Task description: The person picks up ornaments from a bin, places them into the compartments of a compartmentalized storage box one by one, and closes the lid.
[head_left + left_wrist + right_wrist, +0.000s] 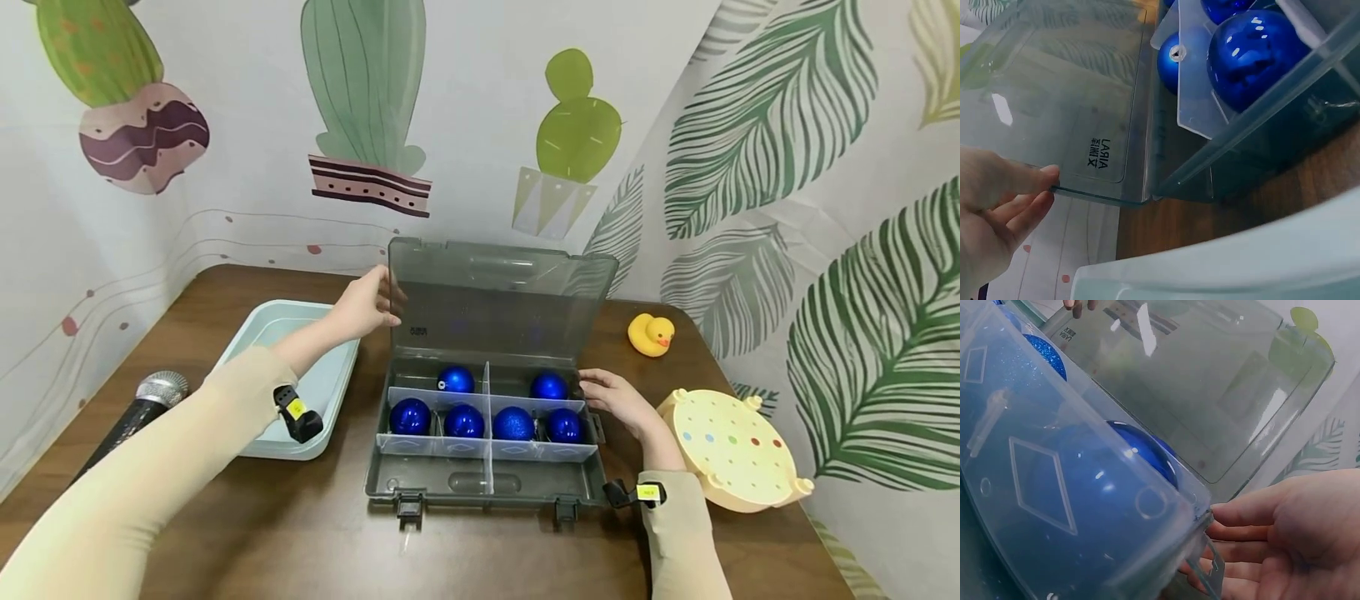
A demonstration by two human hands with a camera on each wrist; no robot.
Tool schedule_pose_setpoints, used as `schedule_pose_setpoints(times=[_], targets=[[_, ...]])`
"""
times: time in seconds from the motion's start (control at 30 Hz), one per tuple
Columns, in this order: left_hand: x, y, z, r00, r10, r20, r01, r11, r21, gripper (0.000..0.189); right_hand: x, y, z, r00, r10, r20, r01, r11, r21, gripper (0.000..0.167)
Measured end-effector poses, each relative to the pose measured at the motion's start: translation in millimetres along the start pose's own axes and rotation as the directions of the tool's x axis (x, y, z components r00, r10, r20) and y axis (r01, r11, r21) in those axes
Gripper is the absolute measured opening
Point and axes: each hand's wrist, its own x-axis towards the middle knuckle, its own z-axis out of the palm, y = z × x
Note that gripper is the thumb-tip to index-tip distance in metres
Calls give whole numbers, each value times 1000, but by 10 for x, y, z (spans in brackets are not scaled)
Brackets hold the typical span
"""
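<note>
An unlatched grey see-through storage box [427, 468] stands with its lid [495, 308] raised on the table. Inside lie several shiny blue ball ornaments [410, 416], four in two middle compartments and one in each back compartment. With thumb and fingertips, my left hand [365, 304] pinches the lid's left edge, as the left wrist view shows. My right hand [618, 398] rests against the box's right side near the back corner; its fingers [1244, 509] touch the outer rim and side latch [1207, 569]. Front compartments hold no balls.
A pale blue tray [341, 400] stands left of the box, under my left forearm. A microphone [161, 390] lies at far left. On the right are a yellow rubber duck [651, 335] and a round pale-yellow pegged toy [731, 442]. A printed cloth hangs behind the table.
</note>
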Motion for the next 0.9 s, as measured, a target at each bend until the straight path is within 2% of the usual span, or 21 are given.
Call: schedule_pose_setpoints(times=[0.3,0.57,0.8,0.9], targets=[[-157,13,-60,998,51,40,-46,994,-104,29,-53,-37,-74,1000,-29,-1,29,1000,9,50],[-297,-11,-103,995,43,85,-27,983,-179,42,-103,-54,-156,997,-80,23,79,996,50,54],[-450,-10,-98,990,68,127,-39,976,-216,38,-144,-113,-184,992,-116,45,113,992,60,57],[-548,-31,-96,988,70,140,-46,984,-170,40,-142,-126,-201,989,-137,62,132,988,78,58]])
